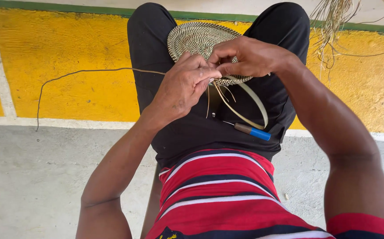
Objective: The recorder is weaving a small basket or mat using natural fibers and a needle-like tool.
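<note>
On lap, coiled woven disc (200, 42), pale flat strip (256, 99)

1. I see no packages, labels, signs or screens anywhere in my head view.
</note>
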